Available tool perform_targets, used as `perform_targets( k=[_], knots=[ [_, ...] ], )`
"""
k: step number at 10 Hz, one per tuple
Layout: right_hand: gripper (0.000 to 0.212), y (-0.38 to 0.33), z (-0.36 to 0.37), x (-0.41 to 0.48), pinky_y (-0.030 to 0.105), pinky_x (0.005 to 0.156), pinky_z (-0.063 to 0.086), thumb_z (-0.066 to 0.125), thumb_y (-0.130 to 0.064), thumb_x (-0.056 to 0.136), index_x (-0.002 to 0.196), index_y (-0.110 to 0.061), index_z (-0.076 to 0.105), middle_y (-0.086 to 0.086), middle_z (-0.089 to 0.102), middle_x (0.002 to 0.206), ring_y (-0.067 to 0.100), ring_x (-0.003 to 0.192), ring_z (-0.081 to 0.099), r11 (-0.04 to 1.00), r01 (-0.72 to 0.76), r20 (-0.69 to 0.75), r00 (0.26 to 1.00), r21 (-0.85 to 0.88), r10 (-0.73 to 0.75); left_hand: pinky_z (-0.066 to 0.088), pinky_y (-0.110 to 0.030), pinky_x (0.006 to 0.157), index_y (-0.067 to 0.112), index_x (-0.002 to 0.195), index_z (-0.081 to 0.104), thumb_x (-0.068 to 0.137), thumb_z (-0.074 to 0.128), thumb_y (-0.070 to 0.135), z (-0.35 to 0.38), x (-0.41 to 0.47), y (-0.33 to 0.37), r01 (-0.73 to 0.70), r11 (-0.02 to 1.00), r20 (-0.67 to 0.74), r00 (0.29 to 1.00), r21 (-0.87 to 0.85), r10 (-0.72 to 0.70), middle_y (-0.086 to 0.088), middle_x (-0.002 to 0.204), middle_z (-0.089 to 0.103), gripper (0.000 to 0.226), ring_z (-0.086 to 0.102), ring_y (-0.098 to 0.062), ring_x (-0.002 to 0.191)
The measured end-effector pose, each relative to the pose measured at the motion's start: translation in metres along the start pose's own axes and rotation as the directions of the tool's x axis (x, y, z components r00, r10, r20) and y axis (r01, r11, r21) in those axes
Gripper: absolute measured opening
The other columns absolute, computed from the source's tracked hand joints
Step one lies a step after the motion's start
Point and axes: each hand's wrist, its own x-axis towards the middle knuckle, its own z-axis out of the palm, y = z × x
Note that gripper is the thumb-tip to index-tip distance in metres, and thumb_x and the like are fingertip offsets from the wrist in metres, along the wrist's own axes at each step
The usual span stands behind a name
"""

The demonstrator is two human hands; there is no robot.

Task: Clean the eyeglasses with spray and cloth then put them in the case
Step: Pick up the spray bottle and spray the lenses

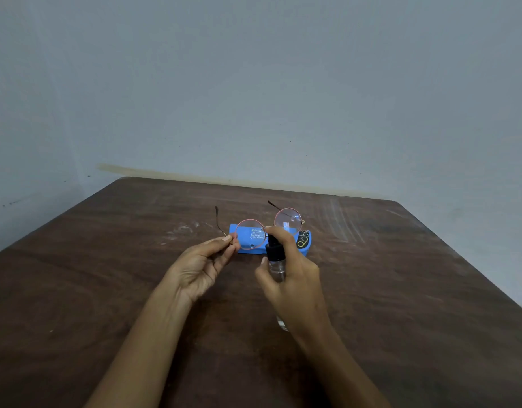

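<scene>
While it hangs over the worktop (107, 275), right hand (295, 272): fingers (286, 245) curled round a clear bottle (277, 270), forefinger on top of its black cap (273, 251).
Left hand (201, 260): thumb and forefinger pinch the glasses at one hinge; other fingers loosely bent.
Glasses (287, 220): round lenses, thin pinkish rim, dark temples unfolded and pointing away; held in the air, just beyond the cap.
Case (252, 251): blue, rounded, closed, lying on the worktop beyond both hands.
Worktop: dark brown wood grain, pale scuffs.
Wall (254, 83): plain grey.
</scene>
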Motion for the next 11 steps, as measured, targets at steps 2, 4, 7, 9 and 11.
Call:
perform_targets(
  k=[2,4,7,9,11],
  knots=[
    [0.052,-0.001,-0.001,-0.001,0.014,0.058,0.043,0.046,-0.025,0.074,0.124,-0.038,0.041,-0.015,0.055,0.079,0.002,0.056,0.047,0.998,0.056,-0.04,0.998,0.004,-0.056,0.051,-0.013,0.042,-0.005,0.058,0.067,0.086,0.045,-0.007,0.001,-0.001,-0.002,-0.002,1.0,0.002,1.0,0.005,0.002,-0.009,0.055,0.067,0.036,0.066,-0.013,0.048],
    [0.044,0.002,0.001,-0.001,0.006,0.054,0.034,0.053,-0.019,0.074,0.115,-0.036,0.046,-0.016,0.051,0.072,-0.001,0.053,0.046,1.0,0.022,-0.044,0.999,0.011,-0.021,0.05,-0.013,0.042,-0.004,0.054,0.068,0.086,0.045,-0.007,0.001,-0.001,-0.002,-0.007,1.0,0.002,1.0,0.023,0.007,-0.009,0.053,0.067,0.039,0.065,-0.013,0.047],
    [0.045,0.003,0.001,-0.003,0.009,0.055,0.037,0.052,-0.021,0.074,0.115,-0.039,0.044,-0.016,0.053,0.07,-0.001,0.053,0.047,1.0,0.003,-0.033,0.999,0.018,-0.002,0.05,-0.013,0.042,-0.003,0.055,0.069,0.086,0.045,-0.007,0.001,-0.002,-0.002,0.0,1.0,0.001,1.0,0.019,0.0,-0.01,0.053,0.067,0.039,0.066,-0.014,0.048],
    [0.062,0.004,-0.007,-0.001,0.002,0.056,0.037,0.055,-0.013,0.071,0.121,-0.045,0.04,-0.015,0.056,0.078,0.0,0.059,0.052,1.0,0.001,-0.137,0.991,0.005,-0.001,0.049,-0.012,0.041,-0.004,0.061,0.068,0.087,0.044,-0.006,-0.001,0.0,-0.002,0.005,1.0,-0.001,1.0,0.012,-0.005,-0.008,0.052,0.067,0.035,0.065,-0.013,0.047],
    [0.053,0.017,-0.022,0.002,-0.002,0.059,0.037,0.053,-0.021,0.073,0.121,-0.04,0.041,-0.011,0.064,0.084,0.003,0.07,0.056,0.997,-0.079,-0.233,0.969,0.011,0.079,0.05,-0.012,0.042,0.0,0.052,0.07,0.087,0.044,-0.006,-0.001,0.001,-0.003,0.007,1.0,0.009,1.0,0.026,-0.007,-0.007,0.053,0.067,0.043,0.065,-0.012,0.047]
  ],
)
